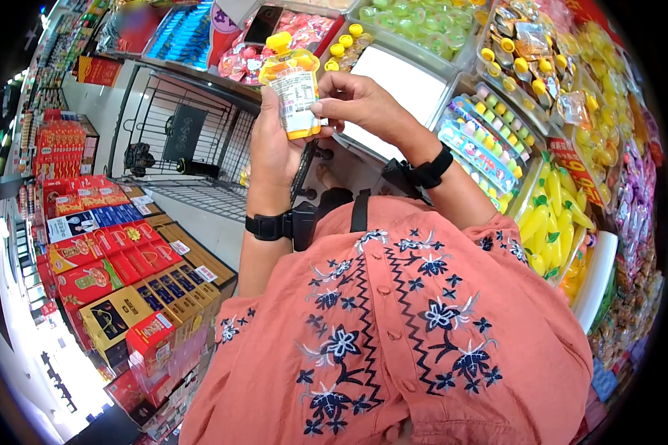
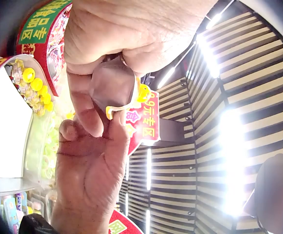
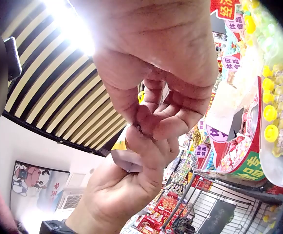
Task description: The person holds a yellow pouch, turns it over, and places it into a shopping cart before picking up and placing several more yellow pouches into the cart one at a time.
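A yellow and white spout pouch (image 1: 298, 95) with a yellow cap (image 1: 279, 41) stands upright before me, its printed label facing me. My left hand (image 1: 276, 152) grips it low on the left side, with the thumb along the label. From the right, my right hand (image 1: 371, 107) pinches the pouch's lower right edge between thumb and fingers. In the left wrist view the pouch's greyish bottom (image 2: 113, 84) shows between both hands. Fingers of the two hands meet there in the right wrist view, where most of the pouch is hidden.
A black wire shopping cart (image 1: 178, 133) stands at the left, beyond stacked gift boxes (image 1: 96, 259). Candy bins hold pink packets (image 1: 304, 33), green jelly cups (image 1: 423, 26) and yellow banana-shaped packs (image 1: 549, 215). A dark phone (image 1: 263, 26) lies over the pink packets.
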Tool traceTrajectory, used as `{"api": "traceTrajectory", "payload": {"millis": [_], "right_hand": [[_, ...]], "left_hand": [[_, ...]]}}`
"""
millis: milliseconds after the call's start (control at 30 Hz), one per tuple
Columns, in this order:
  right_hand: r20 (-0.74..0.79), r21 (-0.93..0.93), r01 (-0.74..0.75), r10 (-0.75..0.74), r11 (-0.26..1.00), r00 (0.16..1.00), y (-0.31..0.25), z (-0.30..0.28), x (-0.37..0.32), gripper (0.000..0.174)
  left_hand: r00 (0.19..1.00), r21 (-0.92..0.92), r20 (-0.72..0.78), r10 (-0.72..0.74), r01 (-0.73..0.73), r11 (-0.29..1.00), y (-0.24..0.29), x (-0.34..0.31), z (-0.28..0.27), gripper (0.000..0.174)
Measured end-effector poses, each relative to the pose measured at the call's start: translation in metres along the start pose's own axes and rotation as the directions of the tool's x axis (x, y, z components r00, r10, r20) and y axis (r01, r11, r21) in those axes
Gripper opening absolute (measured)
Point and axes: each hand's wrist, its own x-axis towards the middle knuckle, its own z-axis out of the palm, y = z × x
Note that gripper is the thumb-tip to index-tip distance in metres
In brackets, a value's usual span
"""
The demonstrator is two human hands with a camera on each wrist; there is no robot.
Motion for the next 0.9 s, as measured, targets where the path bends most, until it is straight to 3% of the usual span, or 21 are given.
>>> {"api": "traceTrajectory", "payload": {"millis": [333, 633, 900], "right_hand": [[0.006, -0.005, 0.007, -0.007, 1.000, 1.000, 0.004, 0.005, -0.001, 0.015], [0.041, -0.081, -0.040, 0.044, 0.996, 0.998, 0.002, 0.009, -0.001, 0.021], [0.030, -0.101, -0.064, 0.067, 0.993, 0.997, 0.000, 0.013, 0.000, 0.021]], "left_hand": [[0.999, -0.046, -0.040, -0.025, 0.023, 0.999, -0.006, 0.000, -0.011, 0.054], [0.982, -0.125, -0.186, 0.041, -0.065, 0.990, -0.007, 0.000, -0.003, 0.044], [0.991, -0.135, -0.135, 0.017, -0.036, 0.990, -0.008, 0.002, -0.013, 0.043]]}}
